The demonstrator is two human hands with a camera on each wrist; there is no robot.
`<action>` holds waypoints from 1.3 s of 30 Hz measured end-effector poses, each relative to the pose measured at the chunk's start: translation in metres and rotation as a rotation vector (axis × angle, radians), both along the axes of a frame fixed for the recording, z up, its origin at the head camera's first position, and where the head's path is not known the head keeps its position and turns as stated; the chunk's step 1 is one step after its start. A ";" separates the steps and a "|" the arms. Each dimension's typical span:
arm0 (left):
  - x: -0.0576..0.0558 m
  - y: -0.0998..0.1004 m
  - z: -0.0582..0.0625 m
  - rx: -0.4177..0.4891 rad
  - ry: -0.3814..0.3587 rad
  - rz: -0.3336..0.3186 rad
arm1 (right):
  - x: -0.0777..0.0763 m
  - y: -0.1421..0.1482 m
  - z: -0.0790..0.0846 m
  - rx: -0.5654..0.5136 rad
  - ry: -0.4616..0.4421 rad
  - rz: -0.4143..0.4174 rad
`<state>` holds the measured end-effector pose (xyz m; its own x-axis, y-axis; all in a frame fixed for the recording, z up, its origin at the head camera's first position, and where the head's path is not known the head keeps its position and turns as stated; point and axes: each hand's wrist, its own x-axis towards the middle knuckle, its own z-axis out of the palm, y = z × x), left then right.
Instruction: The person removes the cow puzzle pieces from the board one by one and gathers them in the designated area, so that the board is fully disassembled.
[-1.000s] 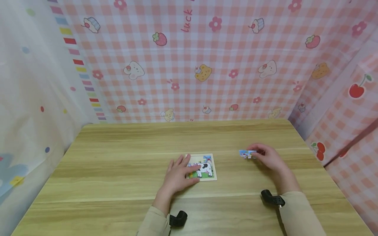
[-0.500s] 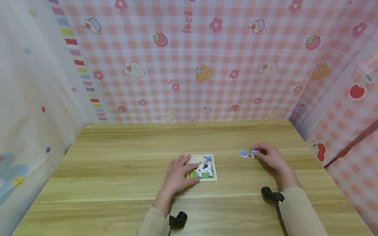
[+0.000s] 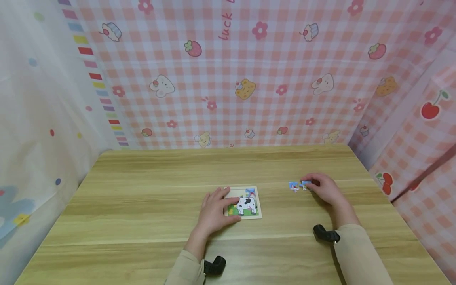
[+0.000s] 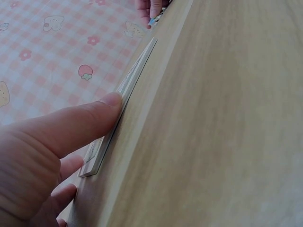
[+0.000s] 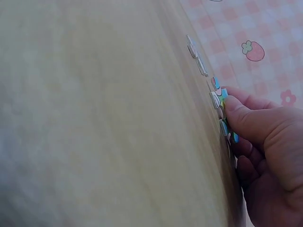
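Observation:
A small wooden jigsaw puzzle board (image 3: 259,208) lies on the table, with a black-and-white cow picture in it. Its upper left part shows bare wood. My left hand (image 3: 213,211) rests on the board's left side with fingers spread, thumb (image 4: 111,101) along the near edge, covering part of the picture. To the right, my right hand (image 3: 325,189) pinches a blue-and-green jigsaw piece (image 5: 224,96) between thumb and fingers, close over the table. Just left of it a blue jigsaw piece (image 3: 293,186) lies flat. Another piece (image 5: 224,126) shows below the pinched one in the right wrist view.
The wood-grain table (image 3: 142,206) stretches around both hands. A pink checked cloth (image 3: 221,71) hangs behind its far edge, with more cloth at both sides. Black wrist cameras (image 3: 215,265) sit at both cuffs.
The right hand and its pinched piece have shifted slightly right, opening a gap from the loose piece, then slightly back left. The left hand has stayed on the board.

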<state>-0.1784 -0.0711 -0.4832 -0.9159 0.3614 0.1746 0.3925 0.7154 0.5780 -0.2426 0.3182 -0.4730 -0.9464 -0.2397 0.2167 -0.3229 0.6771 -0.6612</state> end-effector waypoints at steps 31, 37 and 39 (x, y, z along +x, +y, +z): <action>0.001 0.001 0.000 -0.004 0.002 -0.013 | 0.005 0.003 -0.001 -0.029 0.030 -0.078; 0.004 0.005 0.004 0.021 0.015 -0.010 | 0.007 -0.004 0.008 -0.036 0.049 -0.083; 0.004 0.007 0.006 0.039 0.034 -0.023 | 0.008 -0.011 0.012 -0.050 0.059 -0.065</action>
<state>-0.1740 -0.0643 -0.4772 -0.9006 0.3750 0.2196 0.4286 0.6829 0.5916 -0.2348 0.3076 -0.4608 -0.9449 -0.1657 0.2824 -0.3186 0.6646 -0.6759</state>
